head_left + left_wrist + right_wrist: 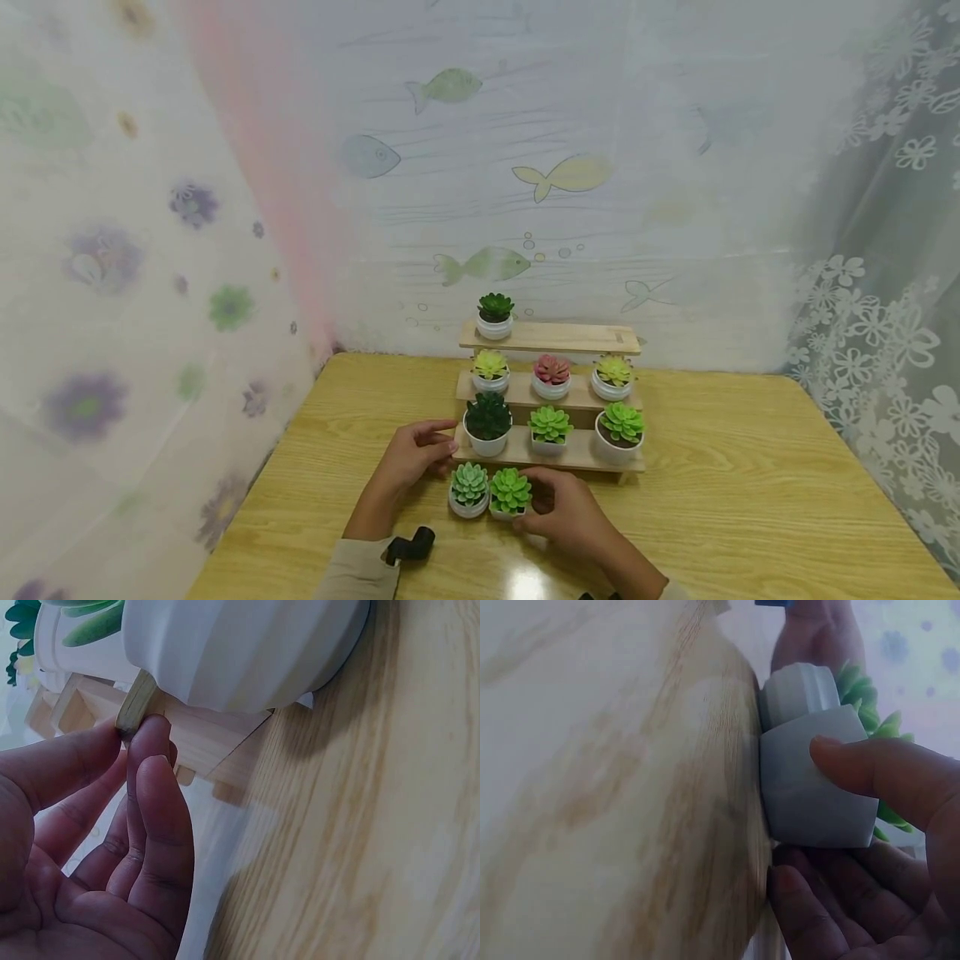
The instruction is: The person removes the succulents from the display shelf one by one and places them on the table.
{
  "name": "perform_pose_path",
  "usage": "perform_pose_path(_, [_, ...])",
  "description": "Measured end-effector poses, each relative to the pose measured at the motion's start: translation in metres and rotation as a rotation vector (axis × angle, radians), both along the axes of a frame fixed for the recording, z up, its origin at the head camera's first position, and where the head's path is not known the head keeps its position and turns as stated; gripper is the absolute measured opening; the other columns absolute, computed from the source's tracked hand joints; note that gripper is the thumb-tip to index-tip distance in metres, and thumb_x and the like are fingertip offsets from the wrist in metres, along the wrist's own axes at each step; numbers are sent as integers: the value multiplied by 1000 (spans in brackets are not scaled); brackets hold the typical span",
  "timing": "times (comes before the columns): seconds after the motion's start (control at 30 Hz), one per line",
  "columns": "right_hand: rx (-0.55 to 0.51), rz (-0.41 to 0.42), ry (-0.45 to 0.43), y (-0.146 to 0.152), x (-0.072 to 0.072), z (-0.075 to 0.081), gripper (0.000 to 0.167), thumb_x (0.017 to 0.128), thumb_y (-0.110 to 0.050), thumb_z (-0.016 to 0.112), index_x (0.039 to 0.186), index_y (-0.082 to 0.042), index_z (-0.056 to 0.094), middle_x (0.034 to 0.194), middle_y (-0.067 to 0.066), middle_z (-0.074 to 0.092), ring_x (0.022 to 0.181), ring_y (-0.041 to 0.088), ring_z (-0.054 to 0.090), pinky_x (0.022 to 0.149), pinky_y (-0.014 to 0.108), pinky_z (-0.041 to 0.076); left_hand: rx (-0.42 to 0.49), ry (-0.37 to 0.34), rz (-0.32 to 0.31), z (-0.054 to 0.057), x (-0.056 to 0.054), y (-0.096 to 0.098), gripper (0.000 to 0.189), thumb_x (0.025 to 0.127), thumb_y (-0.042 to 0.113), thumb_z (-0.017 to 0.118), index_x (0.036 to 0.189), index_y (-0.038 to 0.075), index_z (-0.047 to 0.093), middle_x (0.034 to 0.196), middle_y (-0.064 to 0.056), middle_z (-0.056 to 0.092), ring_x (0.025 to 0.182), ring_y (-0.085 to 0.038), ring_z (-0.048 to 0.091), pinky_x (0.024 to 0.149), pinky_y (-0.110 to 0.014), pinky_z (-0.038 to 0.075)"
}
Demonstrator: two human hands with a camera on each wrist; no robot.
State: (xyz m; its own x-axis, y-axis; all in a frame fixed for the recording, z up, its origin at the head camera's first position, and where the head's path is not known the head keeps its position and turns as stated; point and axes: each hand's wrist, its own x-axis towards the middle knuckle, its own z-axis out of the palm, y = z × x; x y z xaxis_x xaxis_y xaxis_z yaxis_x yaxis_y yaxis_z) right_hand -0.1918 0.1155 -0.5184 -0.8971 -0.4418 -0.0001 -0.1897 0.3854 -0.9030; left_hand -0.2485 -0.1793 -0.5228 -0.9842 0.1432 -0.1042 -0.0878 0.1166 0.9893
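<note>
Left cloth (pixel 97 333): white, with blurred purple, green and orange flowers; it hung along the left edge of the table (pixel 712 517).
Pink band (pixel 232 125): ran down the corner between the left cloth and the back cloth (pixel 660 233), towards the table.
Sleeve (pixel 358 567): beige, with a black mount (pixel 411 546) near its cuff.
Left hand (pixel 412 454): pinched the left end of the lowest plank of the shelf (pixel 570 337) between thumb and forefinger, other fingers loosely bent.
Round pot (pixel 469 492): white and ridged, its plant pale green; it stood upright in front of the shelf.
Square pot (pixel 510 496): white, its plant bright green; it stood upright on the table, just right of the round pot.
Glare (pixel 527 582): a white patch on the table's near part.
Back cloth: pale, with green, blue and yellow fish, bubbles and thin lines.
Shelf: light wood, three steps; one dark plant (pixel 495 315) on top at left, three pots on the middle, three on the lowest.
Right hand (pixel 566 508): held the square pot, thumb on one face, fingers along another side.
Table: yellowish wood grain, reaching back to the back cloth.
Curtain (pixel 892 275): grey, with white flowers, beside the table's right edge.
</note>
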Motion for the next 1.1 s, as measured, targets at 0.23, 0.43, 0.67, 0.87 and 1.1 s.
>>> perform_pose_path(0.23, [10,-3,-4,1,-1,-1,61,79,-28,92,131,-7,68,127,9,71,114,24,70,93,36,60,0,10,-10,-1,0,-1,45,95,8,75,139,2,65,109,-18,75,78,-19,75,68,-34,63])
perform_pose_path(0.43, [-11,7,-35,-1,1,0,68,78,-23,93,135,-1,64,133,15,68,119,30,68,97,41,59,-1,6,-13,0,1,-1,45,96,8,74,139,2,64,110,-20,75,78,-19,75,68,-34,63])
perform_pose_path(0.67, [-55,6,-53,-2,4,5,71,77,-17,93,138,0,61,132,17,68,121,33,67,100,46,57,8,5,-5,1,1,0,46,95,8,75,139,2,64,108,-17,75,79,-20,75,68,-34,63])
perform_pose_path(0.87, [-25,-7,-33,-1,3,7,73,77,-21,93,139,-2,61,130,15,69,116,30,69,97,42,58,1,13,-11,0,0,-1,46,95,8,75,139,3,65,108,-17,75,79,-20,75,68,-35,63])
perform_pose_path(1.1, [-47,-4,11,1,6,19,71,75,-17,94,137,-3,63,136,19,66,121,37,66,100,47,56,-8,17,-18,0,0,-2,46,95,9,75,139,3,65,108,-16,75,78,-20,74,67,-34,63])
